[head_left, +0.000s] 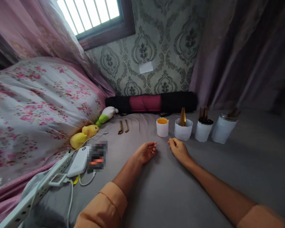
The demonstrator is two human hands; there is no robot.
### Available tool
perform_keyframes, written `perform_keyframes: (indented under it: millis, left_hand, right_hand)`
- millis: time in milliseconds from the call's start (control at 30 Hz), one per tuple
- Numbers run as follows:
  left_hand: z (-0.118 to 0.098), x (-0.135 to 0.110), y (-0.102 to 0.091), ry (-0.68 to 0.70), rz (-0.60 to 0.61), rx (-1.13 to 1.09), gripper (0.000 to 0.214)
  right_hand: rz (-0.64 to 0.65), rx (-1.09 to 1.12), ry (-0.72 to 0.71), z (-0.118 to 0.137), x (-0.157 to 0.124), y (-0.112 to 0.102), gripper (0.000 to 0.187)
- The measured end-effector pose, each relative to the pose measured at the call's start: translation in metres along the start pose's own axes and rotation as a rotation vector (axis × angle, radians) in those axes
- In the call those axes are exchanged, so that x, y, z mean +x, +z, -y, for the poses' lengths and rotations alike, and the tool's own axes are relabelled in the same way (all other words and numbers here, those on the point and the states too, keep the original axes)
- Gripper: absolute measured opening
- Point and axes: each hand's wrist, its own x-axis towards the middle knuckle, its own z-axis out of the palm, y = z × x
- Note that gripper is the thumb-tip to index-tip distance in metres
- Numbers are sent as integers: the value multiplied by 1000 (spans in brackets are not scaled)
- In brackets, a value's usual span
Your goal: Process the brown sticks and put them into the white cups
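My left hand rests on the grey bed sheet, fingers loosely curled, holding nothing. My right hand lies beside it, fingers also relaxed and empty, just short of a white cup with gold utensils standing in it. A small white cup with an orange inside stands ahead of the gap between my hands. Two more white cups with utensils stand to the right. Two gold utensils lie flat on the sheet to the left of the cups.
A floral pillow fills the left side, with yellow and green-white plush toys at its edge. A white power bank, cables and a power strip lie at the lower left. A black and pink roll lies along the wall.
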Motion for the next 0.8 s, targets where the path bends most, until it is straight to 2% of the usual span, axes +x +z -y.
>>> perform_keyframes:
  millis: [300, 600, 800]
  left_hand:
    - [-44, 21, -17, 134, -208, 180, 11]
    - [-63, 42, -31, 266, -425, 464, 4]
    - [-76, 52, -41, 287, -568, 664, 30]
  right_hand:
    - [12, 27, 7, -4, 1, 1, 35]
    - [33, 20, 16, -3, 1, 1, 35]
    - [38, 5, 7, -4, 1, 2, 36]
